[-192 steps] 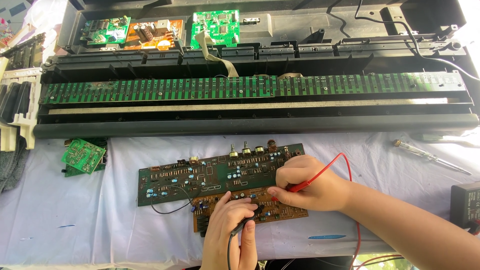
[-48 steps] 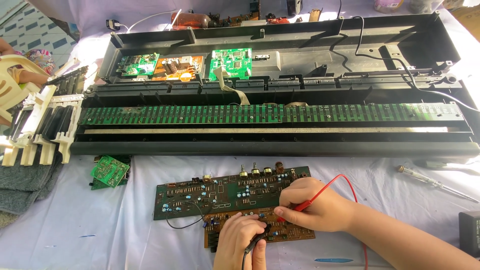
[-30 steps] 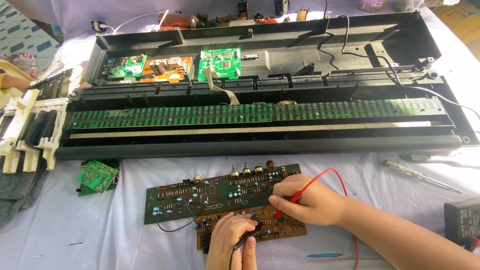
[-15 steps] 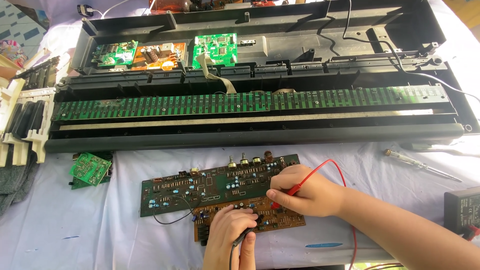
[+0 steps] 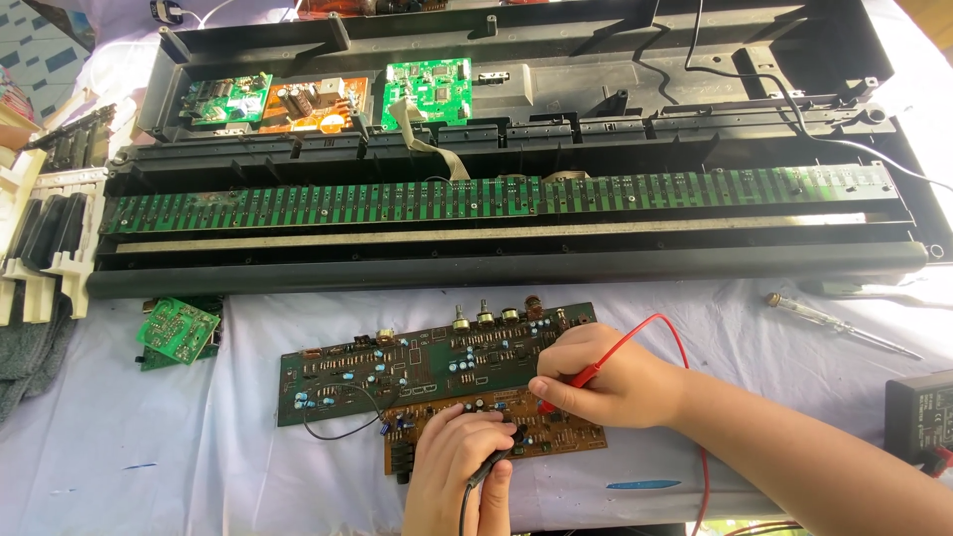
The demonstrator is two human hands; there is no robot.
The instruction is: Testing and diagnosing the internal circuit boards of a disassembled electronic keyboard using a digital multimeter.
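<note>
Head view: the brown circuit board (image 5: 541,429) lies long axis left-right under both hands, left hand (image 5: 459,467) pinching the black probe (image 5: 493,465), right hand (image 5: 606,382) pinching the red probe (image 5: 576,379), tips converging mid-board.

My view: cloth-covered table (image 5: 119,467) bearing opened keyboard chassis (image 5: 516,263), circuit boards (image 5: 437,362), small green board (image 5: 177,331), screwdriver (image 5: 844,326).

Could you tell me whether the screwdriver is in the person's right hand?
No, the screwdriver lies on the cloth apart from the right hand, which holds a red probe.
</note>
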